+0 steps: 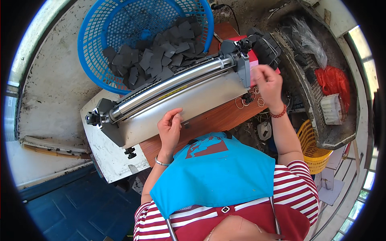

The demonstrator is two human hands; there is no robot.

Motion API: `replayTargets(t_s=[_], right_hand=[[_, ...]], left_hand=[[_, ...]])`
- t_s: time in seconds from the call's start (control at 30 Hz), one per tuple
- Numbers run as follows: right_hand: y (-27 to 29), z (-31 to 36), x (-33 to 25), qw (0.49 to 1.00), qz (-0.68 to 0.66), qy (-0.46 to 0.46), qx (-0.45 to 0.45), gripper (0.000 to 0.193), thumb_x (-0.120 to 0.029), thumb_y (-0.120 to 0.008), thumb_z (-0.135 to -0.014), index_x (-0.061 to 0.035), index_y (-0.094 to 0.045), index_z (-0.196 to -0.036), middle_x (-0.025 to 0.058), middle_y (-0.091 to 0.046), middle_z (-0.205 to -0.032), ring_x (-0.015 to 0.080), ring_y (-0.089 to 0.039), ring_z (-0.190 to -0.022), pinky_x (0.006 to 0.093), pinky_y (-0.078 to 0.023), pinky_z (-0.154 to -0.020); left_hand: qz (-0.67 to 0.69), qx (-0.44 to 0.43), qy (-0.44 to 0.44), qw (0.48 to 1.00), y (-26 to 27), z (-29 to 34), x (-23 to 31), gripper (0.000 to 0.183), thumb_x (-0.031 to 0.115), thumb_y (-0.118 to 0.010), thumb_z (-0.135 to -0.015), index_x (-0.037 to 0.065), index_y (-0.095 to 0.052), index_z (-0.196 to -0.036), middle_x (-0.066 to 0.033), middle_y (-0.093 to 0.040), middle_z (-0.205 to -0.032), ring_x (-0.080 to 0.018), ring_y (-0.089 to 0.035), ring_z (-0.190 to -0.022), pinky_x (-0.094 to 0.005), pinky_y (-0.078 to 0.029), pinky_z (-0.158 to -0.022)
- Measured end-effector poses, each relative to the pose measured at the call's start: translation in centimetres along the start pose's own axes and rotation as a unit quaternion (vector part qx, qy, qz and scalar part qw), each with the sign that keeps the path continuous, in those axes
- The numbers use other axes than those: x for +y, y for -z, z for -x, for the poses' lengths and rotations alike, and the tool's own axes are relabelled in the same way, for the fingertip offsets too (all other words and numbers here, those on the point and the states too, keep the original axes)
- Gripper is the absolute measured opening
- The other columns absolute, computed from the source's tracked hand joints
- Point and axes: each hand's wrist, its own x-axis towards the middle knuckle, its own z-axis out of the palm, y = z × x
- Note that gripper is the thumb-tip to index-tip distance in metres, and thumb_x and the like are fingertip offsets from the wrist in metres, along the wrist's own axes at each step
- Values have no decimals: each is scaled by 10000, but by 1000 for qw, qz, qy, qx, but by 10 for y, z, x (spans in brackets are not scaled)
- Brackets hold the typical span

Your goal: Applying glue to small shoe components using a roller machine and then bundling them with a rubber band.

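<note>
A long machine with a shiny metal roller (173, 87) and a flat metal plate (201, 100) lies slantwise on the bench before me. My left hand (169, 130) is over the near edge of the plate, its fingers curled and the thumb close to the forefinger. Whatever it may pinch cannot be made out. Beyond the machine's right end, my right hand (268, 85) is closed beside a pink pad (253, 66). Its fingertips come together there, and anything between them is too small to name. Behind the roller, dark grey flat pieces (161, 56) fill part of a blue plastic basket (90, 52).
Pale rings (260, 102) lie on the brown wooden board (213, 122) near the machine's right end. A bundle of dark pieces (265, 48) sits behind it. Farther right are a long trough (299, 80) with a red plastic bag (333, 84), and a yellow basket (315, 158) lower down.
</note>
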Motion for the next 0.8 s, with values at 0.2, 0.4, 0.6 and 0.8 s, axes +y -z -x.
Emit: replayTargets(t_s=[0.2, 0.4, 0.6, 0.8], right_hand=[[96, -83, 71, 902, 399, 86, 139, 704, -443, -735, -792, -50, -487, -1322, 158, -587, -1242, 286, -571, -1136, 381, -419, -985], [92, -102, 87, 957, 272, -102, -25, 867, -481, -776, -696, -50, -447, -1372, 204, -526, -1337, 331, -527, -1219, 391, -410, -1012], [90, -85, 85, 974, 227, -15, 16, 756, -352, -792, -710, -41, -492, -1330, 193, -584, -1239, 282, -568, -1148, 359, -430, -983], [88, -49, 31, 986, -156, -60, 10, 666, -187, -740, -743, 17, -484, -1322, 82, -567, -1216, 166, -544, -1122, 315, -407, -994]], left_hand=[[-21, -36, 16, 999, -34, 1, -2, 193, 89, -550, -936, 7, -671, -1061, 17, -592, -749, -30, -482, -611, -181, -401, -540], [-30, -37, 31, 998, -61, 5, -8, 189, 80, -557, -924, 11, -677, -1053, 12, -598, -748, -32, -488, -607, -181, -414, -542], [-24, -52, 50, 997, -89, 4, -3, 185, 88, -566, -918, 17, -686, -1040, 12, -600, -739, -37, -496, -596, -185, -421, -539], [15, -186, 86, 979, -115, -15, 26, 324, 188, -544, -937, 32, -592, -1217, -38, -614, -951, -73, -551, -749, -216, -465, -630]])
